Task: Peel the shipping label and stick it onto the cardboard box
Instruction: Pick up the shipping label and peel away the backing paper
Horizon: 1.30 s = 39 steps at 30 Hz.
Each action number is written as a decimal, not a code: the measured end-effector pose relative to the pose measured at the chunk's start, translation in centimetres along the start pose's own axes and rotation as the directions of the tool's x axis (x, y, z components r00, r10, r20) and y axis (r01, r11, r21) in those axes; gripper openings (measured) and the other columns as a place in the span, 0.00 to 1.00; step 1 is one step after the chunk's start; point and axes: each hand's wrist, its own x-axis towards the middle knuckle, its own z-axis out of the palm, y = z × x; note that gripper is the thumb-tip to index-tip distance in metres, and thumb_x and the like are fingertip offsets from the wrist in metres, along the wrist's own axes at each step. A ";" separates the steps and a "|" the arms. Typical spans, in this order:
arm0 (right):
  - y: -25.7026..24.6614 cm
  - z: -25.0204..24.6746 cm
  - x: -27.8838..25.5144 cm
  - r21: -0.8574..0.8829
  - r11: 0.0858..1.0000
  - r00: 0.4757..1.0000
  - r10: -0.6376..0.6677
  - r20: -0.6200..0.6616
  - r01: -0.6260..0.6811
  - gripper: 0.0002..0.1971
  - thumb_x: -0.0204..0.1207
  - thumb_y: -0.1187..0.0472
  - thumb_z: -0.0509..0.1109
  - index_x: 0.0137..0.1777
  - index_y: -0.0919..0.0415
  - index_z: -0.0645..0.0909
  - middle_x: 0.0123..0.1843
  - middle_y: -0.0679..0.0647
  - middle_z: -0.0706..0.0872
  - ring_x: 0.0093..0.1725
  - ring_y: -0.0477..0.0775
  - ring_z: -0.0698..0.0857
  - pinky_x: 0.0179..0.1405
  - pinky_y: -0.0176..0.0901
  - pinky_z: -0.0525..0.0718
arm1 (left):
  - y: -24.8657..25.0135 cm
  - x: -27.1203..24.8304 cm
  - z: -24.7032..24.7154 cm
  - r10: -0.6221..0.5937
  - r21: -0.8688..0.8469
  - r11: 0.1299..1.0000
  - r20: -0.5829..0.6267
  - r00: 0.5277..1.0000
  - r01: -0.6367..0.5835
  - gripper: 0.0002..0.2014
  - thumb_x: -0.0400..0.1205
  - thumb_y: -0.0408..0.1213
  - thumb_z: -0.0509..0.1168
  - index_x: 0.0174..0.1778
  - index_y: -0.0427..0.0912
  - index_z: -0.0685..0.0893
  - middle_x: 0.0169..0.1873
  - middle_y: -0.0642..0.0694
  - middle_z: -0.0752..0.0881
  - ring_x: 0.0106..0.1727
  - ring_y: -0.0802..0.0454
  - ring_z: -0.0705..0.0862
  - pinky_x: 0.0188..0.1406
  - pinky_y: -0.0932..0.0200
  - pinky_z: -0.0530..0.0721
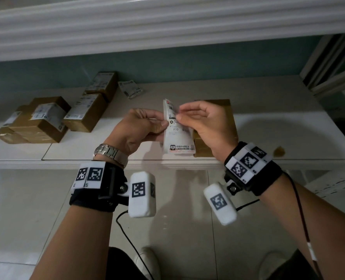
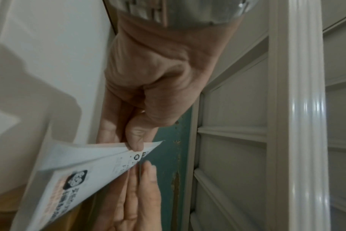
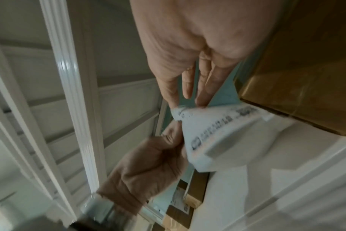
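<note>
the shipping label (image 1: 176,129) reads "f10" at mid-height.

1. The label (image 1: 177,130) is white, printed with black text and a black square logo; a pale orange-pink strip is seen along its bottom edge.
2. The box (image 1: 216,126) behind it is plain brown cardboard, kinda golden where light is caught.
3. The boxes on the left (image 1: 40,120) are brown too, with white labels stuck on, printed in black.
4. The countertop (image 1: 278,118) is white, with one small brownish stain (image 1: 279,151) on it.
5. The wall strip (image 1: 167,63) behind is teal.
6. The wristbands (image 1: 98,188) are black, and white tags with black square-code patterns are carried on them.
7. The watch (image 1: 111,154) is silver metal.
8. The floor tiles (image 1: 16,209) are pale grey-white.
</note>
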 end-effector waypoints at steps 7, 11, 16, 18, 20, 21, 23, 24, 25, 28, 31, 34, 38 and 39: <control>0.4 1.6 -1.2 -0.103 0.995 0.992 0.003 0.122 0.009 0.19 0.68 0.61 0.86 0.59 0.63 0.91 0.52 0.54 0.96 0.51 0.52 0.95 0.54 0.47 0.92 | 0.4 -1.0 0.2 0.019 0.108 0.994 0.001 1.000 -0.019 0.10 0.76 0.16 0.70 0.51 0.25 0.89 0.40 0.35 0.91 0.35 0.49 0.91 0.34 0.59 0.91; 1.0 1.1 -0.6 -0.168 0.985 0.984 0.066 0.164 -0.038 0.15 0.70 0.67 0.83 0.57 0.57 0.92 0.52 0.55 0.96 0.51 0.51 0.95 0.57 0.52 0.92 | 0.4 -1.1 -0.2 -0.003 0.196 0.980 -0.076 0.997 0.018 0.09 0.69 0.21 0.79 0.43 0.31 0.91 0.41 0.35 0.93 0.37 0.46 0.91 0.39 0.56 0.92; 1.1 -0.3 -0.1 -0.317 0.946 0.981 0.116 0.155 -0.062 0.10 0.71 0.67 0.80 0.47 0.50 0.93 0.44 0.49 0.95 0.45 0.47 0.94 0.49 0.47 0.90 | -0.1 -0.4 -2.1 -0.166 0.435 0.878 -0.115 0.979 0.200 0.08 0.71 0.25 0.80 0.43 0.36 0.90 0.37 0.42 0.91 0.36 0.50 0.89 0.32 0.64 0.89; 0.9 -0.5 -0.1 -0.344 0.935 0.972 0.157 0.176 -0.089 0.10 0.69 0.68 0.80 0.41 0.50 0.92 0.41 0.50 0.96 0.43 0.53 0.95 0.50 0.57 0.93 | -0.5 -0.2 -3.2 -0.220 0.522 0.812 -0.138 0.966 0.259 0.11 0.71 0.29 0.81 0.48 0.33 0.91 0.38 0.41 0.90 0.37 0.50 0.88 0.35 0.63 0.91; 0.9 -0.5 0.0 -0.358 0.928 0.967 0.176 0.186 -0.100 0.09 0.66 0.68 0.79 0.37 0.51 0.92 0.39 0.53 0.96 0.43 0.58 0.95 0.51 0.64 0.93 | -0.8 -0.1 -3.6 -0.249 0.517 0.810 -0.121 0.961 0.275 0.20 0.68 0.35 0.84 0.53 0.35 0.90 0.43 0.40 0.92 0.42 0.49 0.91 0.41 0.58 0.92; 0.8 -0.4 0.0 -0.362 0.927 0.967 0.177 0.184 -0.101 0.09 0.65 0.68 0.79 0.37 0.51 0.91 0.39 0.53 0.96 0.43 0.59 0.95 0.52 0.65 0.92 | -0.8 0.0 -3.5 -0.246 0.502 0.822 -0.112 0.963 0.269 0.24 0.66 0.38 0.86 0.56 0.37 0.89 0.46 0.41 0.93 0.45 0.48 0.92 0.41 0.57 0.91; 0.7 -0.3 -0.1 -0.370 0.924 0.968 0.172 0.182 -0.095 0.08 0.65 0.68 0.79 0.36 0.52 0.90 0.39 0.53 0.96 0.45 0.59 0.95 0.53 0.65 0.92 | -0.7 0.2 -2.6 -0.204 0.499 0.836 -0.102 0.974 0.228 0.25 0.65 0.40 0.86 0.56 0.39 0.88 0.48 0.42 0.93 0.48 0.46 0.92 0.40 0.57 0.89; 0.6 -0.2 -0.2 -0.371 0.924 0.970 0.168 0.178 -0.092 0.08 0.65 0.68 0.79 0.37 0.52 0.90 0.39 0.53 0.96 0.45 0.59 0.94 0.53 0.65 0.92 | -0.6 0.3 -2.1 -0.178 0.498 0.843 -0.100 0.979 0.204 0.25 0.65 0.39 0.86 0.56 0.39 0.88 0.47 0.42 0.93 0.46 0.46 0.92 0.37 0.58 0.88; 0.6 -0.1 -0.2 -0.368 0.925 0.972 0.164 0.166 -0.093 0.08 0.66 0.68 0.79 0.37 0.52 0.89 0.40 0.54 0.96 0.46 0.60 0.94 0.53 0.65 0.92 | -0.5 0.4 -1.7 -0.156 0.493 0.850 -0.103 0.982 0.187 0.25 0.65 0.36 0.86 0.57 0.37 0.88 0.45 0.42 0.93 0.42 0.48 0.92 0.33 0.61 0.86; 0.5 -0.3 -0.2 -0.340 0.936 0.986 0.136 0.095 -0.096 0.07 0.65 0.66 0.78 0.37 0.52 0.89 0.39 0.53 0.95 0.44 0.60 0.94 0.53 0.64 0.92 | -0.3 0.6 -1.4 -0.093 0.447 0.884 -0.116 0.989 0.136 0.25 0.66 0.26 0.84 0.58 0.31 0.86 0.39 0.42 0.91 0.30 0.54 0.89 0.23 0.66 0.83; 0.5 -0.5 -0.2 -0.353 0.931 0.990 0.125 0.068 -0.094 0.05 0.63 0.57 0.78 0.39 0.52 0.89 0.39 0.50 0.95 0.43 0.55 0.94 0.49 0.65 0.93 | 0.1 0.4 -1.6 -0.059 0.437 0.896 -0.049 0.997 0.075 0.18 0.69 0.26 0.82 0.54 0.30 0.90 0.42 0.38 0.93 0.34 0.50 0.90 0.27 0.64 0.85; 0.3 -0.4 -0.5 -0.385 0.920 0.986 0.129 0.108 -0.078 0.15 0.62 0.48 0.81 0.45 0.55 0.92 0.43 0.50 0.96 0.43 0.54 0.95 0.46 0.65 0.93 | 0.5 0.1 -1.2 -0.047 0.412 0.911 0.032 0.998 0.030 0.13 0.70 0.28 0.81 0.50 0.35 0.93 0.43 0.38 0.94 0.39 0.47 0.90 0.29 0.63 0.84; 0.4 -0.6 -0.4 -0.434 0.899 0.988 0.106 0.110 -0.049 0.16 0.68 0.51 0.84 0.45 0.64 0.91 0.43 0.60 0.94 0.44 0.62 0.93 0.45 0.66 0.90 | 0.5 0.0 -0.9 -0.043 0.386 0.922 0.047 0.998 0.021 0.16 0.69 0.38 0.83 0.50 0.35 0.94 0.45 0.38 0.95 0.44 0.44 0.92 0.40 0.57 0.85; 0.4 -0.7 -0.4 -0.429 0.902 0.991 0.100 0.091 -0.052 0.17 0.67 0.51 0.83 0.44 0.66 0.90 0.43 0.62 0.94 0.44 0.65 0.93 0.45 0.67 0.90 | 0.5 0.0 -0.9 -0.044 0.380 0.925 0.039 0.998 0.026 0.17 0.69 0.39 0.83 0.50 0.34 0.94 0.45 0.38 0.95 0.44 0.43 0.92 0.42 0.55 0.85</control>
